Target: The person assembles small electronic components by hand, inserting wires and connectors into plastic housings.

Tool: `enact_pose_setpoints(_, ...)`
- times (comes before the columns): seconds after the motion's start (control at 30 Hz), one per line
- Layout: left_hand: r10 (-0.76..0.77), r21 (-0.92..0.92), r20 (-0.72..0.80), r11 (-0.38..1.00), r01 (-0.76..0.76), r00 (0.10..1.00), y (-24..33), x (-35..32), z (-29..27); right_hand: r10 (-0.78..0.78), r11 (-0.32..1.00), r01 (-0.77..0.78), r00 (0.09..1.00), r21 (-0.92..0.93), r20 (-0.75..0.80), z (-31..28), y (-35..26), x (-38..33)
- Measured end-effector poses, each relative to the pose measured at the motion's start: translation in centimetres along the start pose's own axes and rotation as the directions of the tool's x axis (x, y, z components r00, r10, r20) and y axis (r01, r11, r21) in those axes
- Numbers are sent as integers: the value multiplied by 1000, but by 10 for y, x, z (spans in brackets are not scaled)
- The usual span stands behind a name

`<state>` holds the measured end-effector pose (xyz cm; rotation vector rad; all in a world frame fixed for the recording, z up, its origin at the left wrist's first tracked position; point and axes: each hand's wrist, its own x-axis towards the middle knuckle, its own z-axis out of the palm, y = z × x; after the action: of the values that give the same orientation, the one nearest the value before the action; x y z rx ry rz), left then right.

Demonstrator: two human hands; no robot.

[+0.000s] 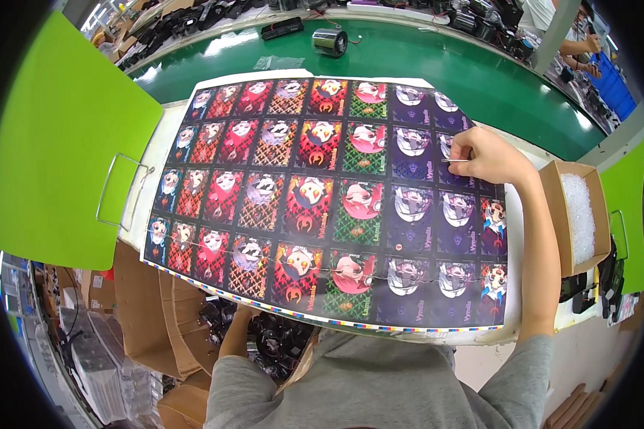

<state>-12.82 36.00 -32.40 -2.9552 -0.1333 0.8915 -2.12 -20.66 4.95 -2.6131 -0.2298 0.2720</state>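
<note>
A large printed sheet point(313, 194) with rows of colourful cartoon cards lies over the white work surface in front of me. Over its right side, above the purple cards, my right hand point(490, 155) is closed in a pinch. A thin silvery piece point(452, 160) sticks out from between its thumb and forefinger; its exact kind is too small to tell. My left hand point(245, 313) reaches down below the sheet's near edge, by dark parts point(273, 343) in a cardboard carton point(142, 307). The sheet's edge and shadow hide its fingers, so whether it holds anything does not show.
To the right stands an open carton point(578, 214) of small clear plastic bits. Beyond the sheet runs a green bench point(215, 68) bearing a shiny dark cylinder point(329, 43) and a black block point(282, 28). Green panels point(57, 143) flank me. Another person's hands point(590, 53) show far right.
</note>
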Motion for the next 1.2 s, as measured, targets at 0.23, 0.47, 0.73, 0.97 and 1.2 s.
enact_pose_setpoints(0.23, 232, 23, -61, 973, -231, 971, -35, 8, 17, -45, 999, 45, 999, 2, -29, -2, -2, 1)
enact_pose_setpoints(0.47, 211, -279, -523, 873, -400, 826, -5, -54, -52, -51, 997, 50, 999, 63, 19, -1, -4, 1)
enact_pose_setpoints(0.73, -86, -585, -715, 616, -527, 694, 41, -229, -190, -109, 992, 106, 993, 63, 35, -1, -5, 7)
enact_pose_setpoints(0.97, 7, -337, -941, 32, -941, 337, 125, -262, -314, -171, 982, 170, 985, 79, 14, -1, -30, 1)
enact_pose_setpoints(1.2, 669, -751, -587, -241, -614, 455, 243, -196, -375, -207, 912, 265, 956, 311, -208, -6, -45, -12)
